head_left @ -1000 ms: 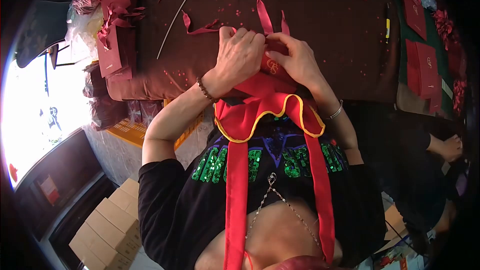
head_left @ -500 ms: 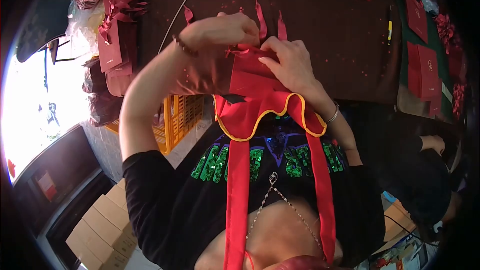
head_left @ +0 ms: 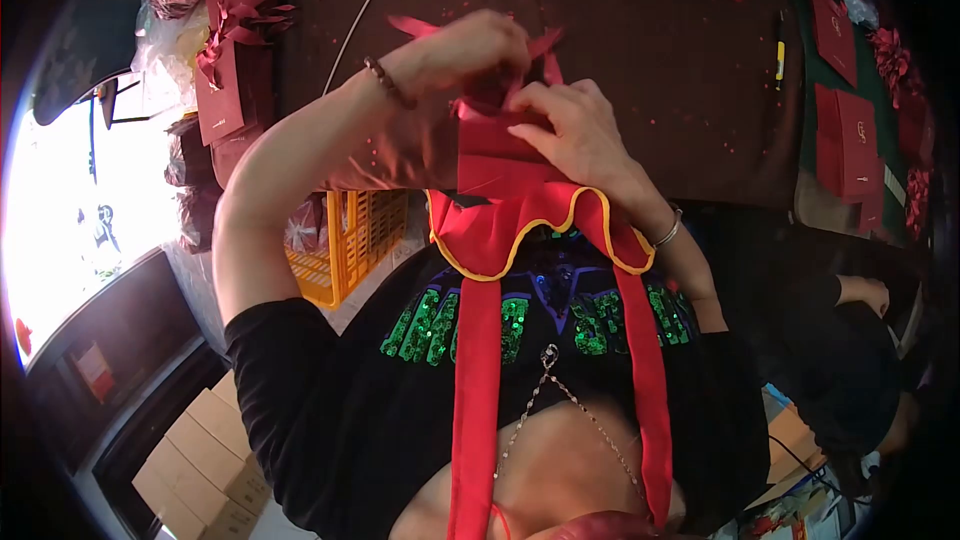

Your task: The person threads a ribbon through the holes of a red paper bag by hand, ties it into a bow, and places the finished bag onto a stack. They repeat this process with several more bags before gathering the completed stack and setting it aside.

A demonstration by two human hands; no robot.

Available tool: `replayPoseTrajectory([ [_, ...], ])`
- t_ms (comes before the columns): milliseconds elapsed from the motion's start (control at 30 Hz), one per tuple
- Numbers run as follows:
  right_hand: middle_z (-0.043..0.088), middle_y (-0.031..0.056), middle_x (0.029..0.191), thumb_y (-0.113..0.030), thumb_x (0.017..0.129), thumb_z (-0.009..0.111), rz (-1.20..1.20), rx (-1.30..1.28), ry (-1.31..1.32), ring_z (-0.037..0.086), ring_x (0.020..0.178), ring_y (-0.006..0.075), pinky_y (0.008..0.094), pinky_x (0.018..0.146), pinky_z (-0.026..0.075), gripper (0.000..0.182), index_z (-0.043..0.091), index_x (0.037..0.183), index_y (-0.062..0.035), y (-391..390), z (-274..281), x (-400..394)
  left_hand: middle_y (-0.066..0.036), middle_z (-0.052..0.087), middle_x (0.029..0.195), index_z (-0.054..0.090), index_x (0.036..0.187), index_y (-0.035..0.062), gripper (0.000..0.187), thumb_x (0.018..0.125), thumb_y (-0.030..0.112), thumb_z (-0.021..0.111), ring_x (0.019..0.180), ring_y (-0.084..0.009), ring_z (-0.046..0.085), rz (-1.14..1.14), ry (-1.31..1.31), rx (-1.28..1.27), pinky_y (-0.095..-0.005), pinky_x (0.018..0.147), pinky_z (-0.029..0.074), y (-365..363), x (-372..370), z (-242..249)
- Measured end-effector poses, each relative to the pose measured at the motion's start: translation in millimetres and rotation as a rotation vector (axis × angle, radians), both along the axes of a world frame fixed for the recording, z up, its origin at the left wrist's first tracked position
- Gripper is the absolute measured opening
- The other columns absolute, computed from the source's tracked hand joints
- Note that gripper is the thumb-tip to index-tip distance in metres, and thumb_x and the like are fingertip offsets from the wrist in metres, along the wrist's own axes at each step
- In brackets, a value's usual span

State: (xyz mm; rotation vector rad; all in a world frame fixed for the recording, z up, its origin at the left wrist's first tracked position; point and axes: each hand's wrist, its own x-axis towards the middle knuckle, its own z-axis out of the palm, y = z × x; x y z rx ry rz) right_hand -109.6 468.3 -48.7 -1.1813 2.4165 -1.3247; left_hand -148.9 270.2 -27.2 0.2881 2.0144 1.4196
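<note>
A red paper gift bag [head_left: 497,162] is at the table's near edge, just in front of my red apron [head_left: 500,230]. My left hand [head_left: 470,52], with a beaded bracelet at its wrist, is over the top of the bag. Its fingers are curled and slightly blurred around a red ribbon [head_left: 412,26], whose end sticks out to the left. My right hand [head_left: 575,130] is closed at the bag's upper right edge, thumb lying across the front. Another ribbon end [head_left: 551,67] rises behind my right fingers. What is between the fingertips is partly hidden.
A brown cloth covers the table [head_left: 660,110], dotted with red specks. Red bags with ribbons [head_left: 222,105] stand at left; more red bags [head_left: 848,145] lie at right near a yellow marker [head_left: 779,65]. A yellow crate [head_left: 350,240] sits below. Another person's hand [head_left: 876,297] shows at right.
My left hand has lifted slightly and swung the ribbon, so its end now points left. The upright ribbon ends have shifted. My right hand stays nearly in place at the bag.
</note>
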Motion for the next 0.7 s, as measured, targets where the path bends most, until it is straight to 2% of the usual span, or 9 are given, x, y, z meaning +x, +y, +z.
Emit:
replayPoseTrajectory([
  [33,0.062,0.0035,0.072,-0.019,0.074,0.069,0.000,0.002,-0.002,0.059,0.069,0.0207,0.0327,0.076,0.039,0.020,0.059,0.089,-0.0114,-1.0,1.1,0.9,-0.005,0.061,0.076,0.062,0.080,-0.0039,0.020,0.073,0.014,0.057,0.073,-0.0114,0.056,0.000,-0.002,0.002,-0.0257,0.068,0.045,-1.9,-2.5,-1.8],
  [100,0.062,0.0035,0.071,-0.019,0.073,0.070,-0.047,0.049,-0.005,0.059,0.070,0.0228,0.0337,0.077,0.040,0.021,0.059,0.089,-0.0103,-3.0,3.2,-0.1,-0.011,0.055,0.109,0.062,0.088,-0.0007,0.019,0.084,0.017,0.057,0.091,-0.0178,0.056,0.301,0.310,-0.260,-0.0274,0.078,0.045,-2.0,-7.3,-2.1],
  [133,0.062,0.0049,0.077,-0.019,0.073,0.070,-0.094,0.086,-0.115,0.059,0.076,0.0251,0.0353,0.078,0.041,0.023,0.059,0.090,-0.0085,-0.9,-0.1,-2.9,-0.011,0.055,0.109,0.062,0.088,-0.0007,0.019,0.084,0.017,0.057,0.091,-0.0178,0.056,0.299,0.312,-0.260,-0.0274,0.078,0.045,-0.3,-4.5,-1.0],
  [200,0.062,0.0060,0.082,-0.019,0.072,0.070,-0.104,0.058,-0.067,0.058,0.081,0.0257,0.0358,0.079,0.041,0.025,0.059,0.091,-0.0072,4.4,-2.0,-6.3,-0.012,0.058,0.106,0.062,0.093,0.0015,0.019,0.086,0.018,0.057,0.093,-0.0188,0.057,0.563,0.925,-0.676,-0.0293,0.078,0.045,4.7,11.6,2.9],
  [300,0.057,0.0074,0.095,-0.018,0.072,0.070,-0.103,0.033,-0.018,0.053,0.092,0.0261,0.0358,0.078,0.042,0.027,0.059,0.093,-0.0047,10.2,-8.2,-8.3,-0.010,0.061,0.093,0.061,0.096,0.0028,0.018,0.086,0.017,0.056,0.089,-0.0182,0.058,0.422,0.654,-0.463,-0.0314,0.075,0.045,2.6,31.7,2.4],
  [333,0.055,0.0063,0.095,-0.018,0.071,0.071,-0.128,0.028,-0.023,0.052,0.092,0.0260,0.0360,0.078,0.041,0.028,0.059,0.093,-0.0052,10.1,-9.1,-8.8,-0.008,0.061,0.084,0.060,0.095,0.0018,0.017,0.086,0.016,0.057,0.085,-0.0179,0.059,0.380,0.358,-0.334,-0.0325,0.074,0.046,7.9,39.4,6.5],
  [433,0.052,0.0045,0.094,-0.018,0.069,0.072,-0.139,0.066,0.034,0.050,0.090,0.0258,0.0364,0.077,0.040,0.029,0.060,0.092,-0.0063,9.5,-5.0,-7.7,-0.008,0.059,0.083,0.059,0.089,0.0045,0.014,0.087,0.018,0.056,0.080,-0.0234,0.058,0.197,0.718,-0.489,-0.0345,0.071,0.043,12.1,58.8,-8.3],
  [567,0.049,0.0036,0.093,-0.018,0.067,0.074,-0.170,0.203,0.241,0.048,0.087,0.0252,0.0372,0.077,0.039,0.028,0.061,0.088,-0.0077,24.9,6.4,-2.9,-0.007,0.057,0.081,0.058,0.088,0.0058,0.014,0.087,0.020,0.057,0.078,-0.0261,0.056,0.191,0.764,-0.575,-0.0346,0.070,0.041,12.2,66.0,-15.2],
  [700,0.049,0.0050,0.094,-0.017,0.068,0.074,-0.199,0.265,0.234,0.049,0.087,0.0250,0.0369,0.077,0.040,0.025,0.061,0.087,-0.0066,49.5,11.9,4.0,-0.007,0.058,0.081,0.059,0.085,0.0062,0.015,0.086,0.021,0.058,0.078,-0.0251,0.057,0.220,0.687,-0.485,-0.0347,0.070,0.041,6.0,66.9,-18.6],
])
